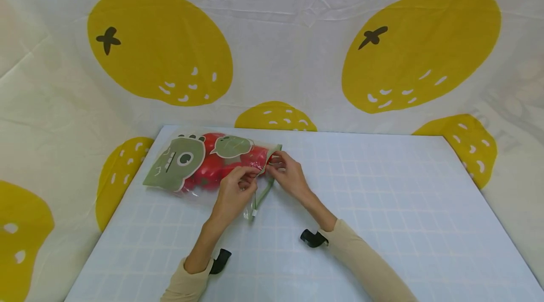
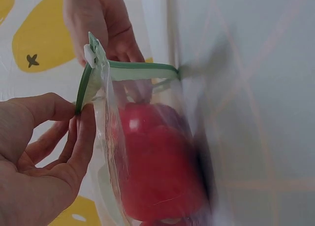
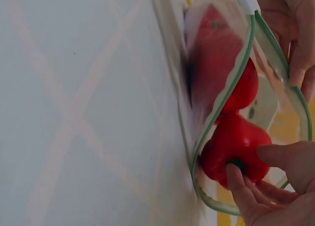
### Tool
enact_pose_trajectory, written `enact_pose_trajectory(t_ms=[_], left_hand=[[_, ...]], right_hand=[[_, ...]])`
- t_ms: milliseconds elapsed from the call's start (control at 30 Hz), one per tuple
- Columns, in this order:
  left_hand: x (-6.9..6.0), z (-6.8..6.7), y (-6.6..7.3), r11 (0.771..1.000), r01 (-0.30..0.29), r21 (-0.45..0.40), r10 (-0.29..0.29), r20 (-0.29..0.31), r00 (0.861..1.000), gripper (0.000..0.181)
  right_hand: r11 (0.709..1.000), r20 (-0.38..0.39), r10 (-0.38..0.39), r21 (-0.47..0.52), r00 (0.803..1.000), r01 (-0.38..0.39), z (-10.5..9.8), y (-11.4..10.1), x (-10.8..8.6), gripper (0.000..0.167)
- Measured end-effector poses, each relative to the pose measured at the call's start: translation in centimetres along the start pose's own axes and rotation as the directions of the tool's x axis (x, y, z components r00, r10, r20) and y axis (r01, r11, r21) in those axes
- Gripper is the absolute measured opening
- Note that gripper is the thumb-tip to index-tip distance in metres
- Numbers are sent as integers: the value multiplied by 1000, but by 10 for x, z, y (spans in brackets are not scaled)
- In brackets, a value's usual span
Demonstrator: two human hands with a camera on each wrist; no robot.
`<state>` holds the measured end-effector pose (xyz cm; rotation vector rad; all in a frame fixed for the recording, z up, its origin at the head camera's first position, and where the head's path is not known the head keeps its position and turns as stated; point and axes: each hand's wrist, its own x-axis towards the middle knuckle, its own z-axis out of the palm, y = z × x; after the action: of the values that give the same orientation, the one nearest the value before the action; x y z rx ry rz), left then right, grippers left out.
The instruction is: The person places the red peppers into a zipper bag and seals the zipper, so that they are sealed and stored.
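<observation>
A clear zip bag point(image 1: 167, 167) with a green dinosaur print lies at the table's far left, its mouth facing right. Several red vegetables point(image 1: 210, 169) fill it. My left hand point(image 1: 231, 193) pinches the green zip edge point(image 2: 84, 85) between thumb and fingertips, holding that side of the mouth up. Inside the open mouth, my right hand point(image 1: 293, 176) holds a red bell pepper point(image 3: 231, 142), thumb and fingers around its green stem end. Another red vegetable point(image 3: 216, 58) sits deeper behind the plastic. A white slider point(image 3: 248, 4) sits at one end of the zip.
The bag rests on a pale blue table point(image 1: 382, 207) with a white grid pattern. Behind and beside the table hangs a white cloth point(image 1: 289, 56) printed with large yellow fruit shapes. Each wrist carries a black camera mount point(image 1: 312, 238).
</observation>
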<state>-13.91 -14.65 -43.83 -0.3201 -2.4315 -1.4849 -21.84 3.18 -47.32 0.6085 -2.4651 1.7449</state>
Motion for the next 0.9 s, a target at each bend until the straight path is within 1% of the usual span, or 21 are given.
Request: enact_pose_trajectory(t_ms=[100,200,333,467,567,667,733,900], left_hand=[[0,0,0,1000,2,-7,-2,-5,1000,22],[0,-1,1,1000,-8,-12,8,-11,1000,23],[0,-1,1,999,-27,-22,27,-17,1000,25],[1,-1,1,999,-11,-35,11,-7,1000,23],[1,-1,0,999,-10,-36,10,-6,1000,23],[1,-1,0,999,-26,-38,25,-16,1000,24],[1,-1,0,999,-35,-42,34,-18,999,24],[0,-1,-1,998,-31,-46,31,-14,999,23]], right_hand=[[999,-4,27,31,1000,-27,2,-1,2,39],[995,-1,58,76,998,-58,5,0,5,39],[983,7,109,150,994,-109,11,2,8,36],[968,15,142,205,990,-142,16,3,11,31],[960,36,144,237,989,-148,19,2,13,34],[951,72,143,265,987,-157,22,1,14,39],[949,92,145,269,985,-165,23,1,15,40],[950,139,145,256,980,-177,25,1,18,39]])
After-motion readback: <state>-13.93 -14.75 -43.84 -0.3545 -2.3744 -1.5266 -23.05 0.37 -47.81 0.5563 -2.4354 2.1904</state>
